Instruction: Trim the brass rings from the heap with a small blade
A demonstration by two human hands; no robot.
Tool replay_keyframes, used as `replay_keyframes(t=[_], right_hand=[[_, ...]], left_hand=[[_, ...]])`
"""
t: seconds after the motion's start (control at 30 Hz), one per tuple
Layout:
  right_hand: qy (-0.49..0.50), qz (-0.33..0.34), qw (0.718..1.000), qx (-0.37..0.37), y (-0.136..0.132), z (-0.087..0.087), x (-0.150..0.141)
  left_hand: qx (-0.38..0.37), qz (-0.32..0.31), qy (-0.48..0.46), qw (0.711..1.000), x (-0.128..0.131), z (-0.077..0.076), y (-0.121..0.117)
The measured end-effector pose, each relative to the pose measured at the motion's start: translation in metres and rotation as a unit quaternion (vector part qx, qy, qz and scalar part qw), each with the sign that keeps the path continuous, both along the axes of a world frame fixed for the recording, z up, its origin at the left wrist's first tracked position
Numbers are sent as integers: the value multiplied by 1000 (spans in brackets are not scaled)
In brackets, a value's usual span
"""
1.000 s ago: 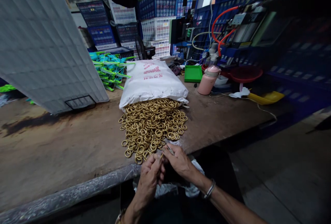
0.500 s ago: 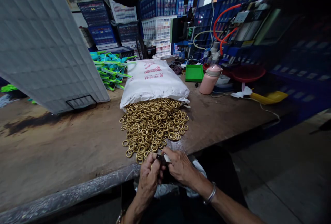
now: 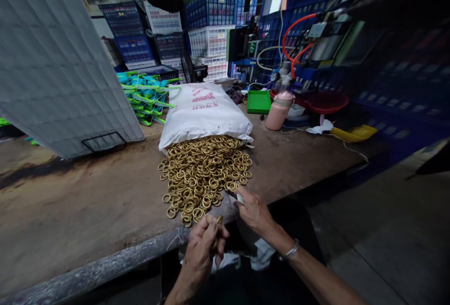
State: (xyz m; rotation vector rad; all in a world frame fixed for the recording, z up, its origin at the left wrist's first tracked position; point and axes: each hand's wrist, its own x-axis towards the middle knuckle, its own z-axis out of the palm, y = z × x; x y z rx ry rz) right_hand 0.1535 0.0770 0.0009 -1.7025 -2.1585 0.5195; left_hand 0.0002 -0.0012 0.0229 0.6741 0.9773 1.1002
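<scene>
A heap of brass rings (image 3: pixel 202 173) spills from the open mouth of a white sack (image 3: pixel 204 110) onto the worn wooden bench (image 3: pixel 87 206). My left hand (image 3: pixel 204 251) is below the bench edge, fingers pinched on a brass ring (image 3: pixel 218 221). My right hand (image 3: pixel 255 211), with a metal bangle at the wrist, reaches to the near right edge of the heap and pinches a small pale tool (image 3: pixel 239 197) that I cannot name. A crumpled clear plastic bag (image 3: pixel 260 253) lies in my lap under both hands.
A large grey ribbed panel (image 3: pixel 52 61) leans on the bench at left. Green and blue plastic parts (image 3: pixel 144 96) lie behind it. A green tray (image 3: pixel 258 102), pink bottle (image 3: pixel 277 110), red bowl (image 3: pixel 325 102) and yellow scoop (image 3: pixel 353 133) stand at right. Stacked crates (image 3: pixel 211 37) fill the back.
My hands, together at the bench edge before, have parted: the right one moved up to the heap with the small tool, the left one dropped lower with a ring.
</scene>
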Motion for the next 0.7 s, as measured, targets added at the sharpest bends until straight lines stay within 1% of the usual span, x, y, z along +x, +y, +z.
replay_keyframes(t=[0.07,0.13,0.3,0.43,0.53,0.7], right_hand=[[-9,-25,1000,14,8,-1,1],[-21,-33,999,25,14,-1,-1],[-53,-11,998,27,18,2,-10],[-86,-15,996,22,19,2,-14],[-79,-17,996,36,21,-1,-13],[-35,-14,997,66,24,-5,-7]], left_hand=[[-6,-7,-5,1000,-1,-3,2],[-7,-6,-11,1000,-2,-5,4],[-9,29,-52,998,-4,-3,4],[-16,28,-87,996,-7,0,5],[-26,22,-112,993,-10,1,6],[-49,8,-163,985,-13,3,7]])
